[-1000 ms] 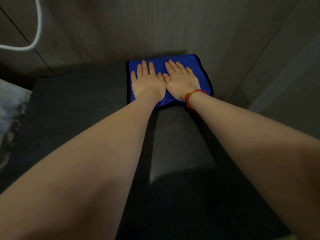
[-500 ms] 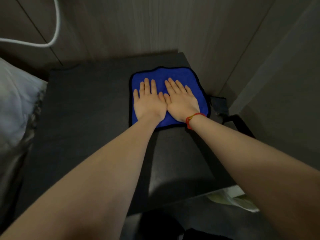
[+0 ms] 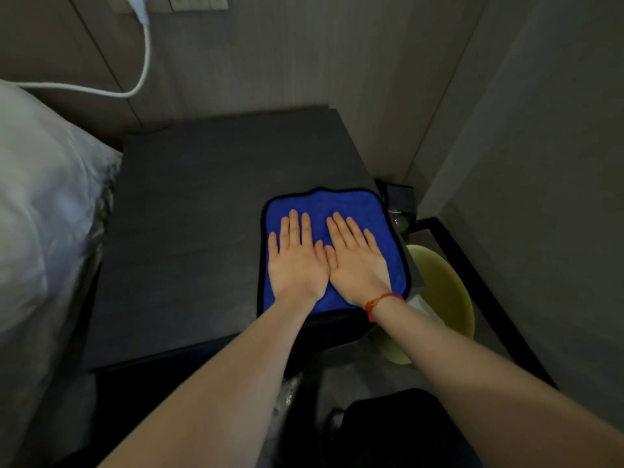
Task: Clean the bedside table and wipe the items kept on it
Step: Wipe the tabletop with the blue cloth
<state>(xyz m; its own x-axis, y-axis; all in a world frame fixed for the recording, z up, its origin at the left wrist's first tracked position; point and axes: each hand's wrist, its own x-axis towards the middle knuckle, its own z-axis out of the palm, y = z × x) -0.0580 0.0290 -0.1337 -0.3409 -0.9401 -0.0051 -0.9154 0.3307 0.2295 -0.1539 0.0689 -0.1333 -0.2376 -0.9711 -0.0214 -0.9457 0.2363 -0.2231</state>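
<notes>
Bedside table (image 3: 189, 238): dark, matte top, the landmark for everything below. Its back edge meets a grey panelled wall (image 3: 270, 52).

Left of the table, a pale bedding mass (image 3: 40, 204) bulges against the table's edge. Above the table's back left corner, a white cable (image 3: 143, 59) loops down the wall from a plug near a switch plate.

Right of the table and lower, a yellow-green bin (image 3: 445, 298) stands on the floor, partly hidden by the table's front right corner (something white lies at its rim, too dim to identify).

On the table's front right corner lies a blue cloth (image 3: 341, 204) with a dark border, spread flat, its right edge just at the table's edge.

Left hand (image 3: 299, 261): flat on the cloth, palm down, fingers straight and slightly spread, gripping nothing. Right hand (image 3: 358, 261): likewise flat and pressing the cloth, fingers extended. The two thumbs touch side by side at the cloth's middle.

A red cord bracelet (image 3: 380, 304) circles the right wrist, over the cloth's near edge.
</notes>
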